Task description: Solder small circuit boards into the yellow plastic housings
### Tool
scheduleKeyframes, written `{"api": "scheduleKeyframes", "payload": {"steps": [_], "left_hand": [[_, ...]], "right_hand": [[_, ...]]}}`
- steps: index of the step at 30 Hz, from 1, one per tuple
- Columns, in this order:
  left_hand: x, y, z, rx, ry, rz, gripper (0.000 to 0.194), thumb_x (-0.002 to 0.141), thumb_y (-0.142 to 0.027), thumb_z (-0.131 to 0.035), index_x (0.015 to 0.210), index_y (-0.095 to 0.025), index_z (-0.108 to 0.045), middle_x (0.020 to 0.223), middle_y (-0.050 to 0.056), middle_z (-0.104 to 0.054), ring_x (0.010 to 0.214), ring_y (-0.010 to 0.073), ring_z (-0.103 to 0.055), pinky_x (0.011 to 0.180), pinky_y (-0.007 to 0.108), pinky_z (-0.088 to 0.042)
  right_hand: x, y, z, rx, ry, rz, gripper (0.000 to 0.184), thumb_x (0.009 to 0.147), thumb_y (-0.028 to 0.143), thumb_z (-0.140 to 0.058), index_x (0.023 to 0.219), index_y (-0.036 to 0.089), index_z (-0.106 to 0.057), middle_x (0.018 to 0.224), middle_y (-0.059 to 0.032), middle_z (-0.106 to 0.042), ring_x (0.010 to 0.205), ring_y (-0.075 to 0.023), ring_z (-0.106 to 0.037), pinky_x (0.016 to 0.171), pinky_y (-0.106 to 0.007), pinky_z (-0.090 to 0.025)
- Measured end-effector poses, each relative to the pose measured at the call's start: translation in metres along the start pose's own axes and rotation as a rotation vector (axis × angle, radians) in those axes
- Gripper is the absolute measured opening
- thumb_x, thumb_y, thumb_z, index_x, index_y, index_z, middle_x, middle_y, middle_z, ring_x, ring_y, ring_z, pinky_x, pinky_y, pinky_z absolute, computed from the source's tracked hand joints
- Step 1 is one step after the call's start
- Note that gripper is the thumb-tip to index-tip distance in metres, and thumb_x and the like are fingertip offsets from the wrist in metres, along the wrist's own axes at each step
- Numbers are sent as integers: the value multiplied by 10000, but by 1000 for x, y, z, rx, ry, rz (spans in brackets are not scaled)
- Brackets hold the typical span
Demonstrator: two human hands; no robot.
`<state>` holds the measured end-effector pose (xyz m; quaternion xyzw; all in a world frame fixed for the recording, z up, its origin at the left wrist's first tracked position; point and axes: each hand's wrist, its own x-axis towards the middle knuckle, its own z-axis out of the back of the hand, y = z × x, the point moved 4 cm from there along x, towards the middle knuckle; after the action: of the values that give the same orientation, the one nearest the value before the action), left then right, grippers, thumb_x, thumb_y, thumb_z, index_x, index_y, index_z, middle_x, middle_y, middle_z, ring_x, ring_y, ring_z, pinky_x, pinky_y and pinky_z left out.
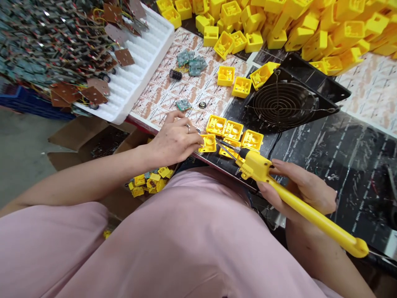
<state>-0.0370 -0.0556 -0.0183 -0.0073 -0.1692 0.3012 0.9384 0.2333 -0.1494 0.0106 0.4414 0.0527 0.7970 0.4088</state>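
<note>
My left hand (175, 138), with a ring on one finger, pinches a small yellow plastic housing (207, 143) at the near table edge. My right hand (302, 188) grips a yellow soldering iron (297, 200) whose metal tip (226, 145) points at that housing. Three more open yellow housings (233, 130) lie in a cluster just beyond the tip. A small green circuit board (183, 104) and a round metal part (202, 105) rest on the patterned paper behind my left hand.
A black fan with a wire grille (283, 103) stands behind the cluster. A big heap of yellow housings (310, 29) fills the back. A white foam tray (139, 62) with wired boards sits at left. A cardboard box with finished yellow pieces (150, 182) lies below the table.
</note>
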Motion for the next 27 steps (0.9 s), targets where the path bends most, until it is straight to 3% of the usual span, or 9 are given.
{"api": "scheduleKeyframes", "payload": {"steps": [4, 9, 12, 16, 20, 23, 27], "left_hand": [[-2, 0, -3, 36, 4, 44, 276, 1011, -231, -548, 836, -227, -761, 756, 9, -761, 841, 208, -658, 1002, 479, -457], [0, -5, -10, 51, -34, -68, 279, 1027, -162, -502, 857, -178, -723, 775, 25, -775, 797, 186, -694, 877, 381, -491], [4, -5, -14, -10, -106, -108, 217, 1012, -139, -538, 878, -170, -706, 843, 19, -813, 811, 188, -708, 941, 402, -502], [8, -3, -16, -76, -70, -84, 176, 1002, -166, -547, 897, -186, -688, 920, 14, -828, 855, 198, -718, 1003, 430, -491], [9, -8, -14, 12, -37, -88, 234, 1017, -190, -504, 871, -185, -687, 883, 28, -811, 832, 192, -711, 997, 427, -503], [12, -13, -12, 116, -95, -131, 286, 1016, -181, -489, 807, -172, -684, 787, 31, -781, 776, 191, -697, 962, 426, -526], [15, -17, -11, 165, -124, -181, 298, 999, -164, -502, 758, -165, -677, 661, 9, -716, 728, 197, -691, 937, 433, -558]], "right_hand": [[10, 0, -4, 27, 32, 106, 558, 824, 152, -880, 1351, 202, -703, 924, -38, -831, 687, -180, -785, 609, -229, -657], [14, -1, -5, 16, 54, 106, 524, 844, 136, -859, 1340, 181, -695, 943, -64, -833, 721, -177, -794, 654, -219, -662], [11, -3, -2, -7, 15, 60, 580, 827, 151, -878, 1373, 202, -690, 940, -53, -830, 717, -183, -796, 660, -227, -669], [5, 0, 4, 44, 46, 72, 569, 853, 194, -869, 1387, 228, -676, 906, -46, -824, 675, -188, -784, 587, -243, -661], [3, 8, 3, 133, 157, 39, 329, 901, 159, -819, 1198, 209, -685, 803, -14, -784, 688, -164, -772, 605, -246, -657], [2, 14, -1, 124, 145, 93, 322, 795, 63, -882, 1017, 167, -674, 803, -17, -779, 685, -148, -761, 622, -229, -649], [2, 14, -6, 119, 150, 108, 312, 780, 29, -880, 977, 137, -665, 825, -31, -771, 719, -140, -760, 688, -226, -649]]}}
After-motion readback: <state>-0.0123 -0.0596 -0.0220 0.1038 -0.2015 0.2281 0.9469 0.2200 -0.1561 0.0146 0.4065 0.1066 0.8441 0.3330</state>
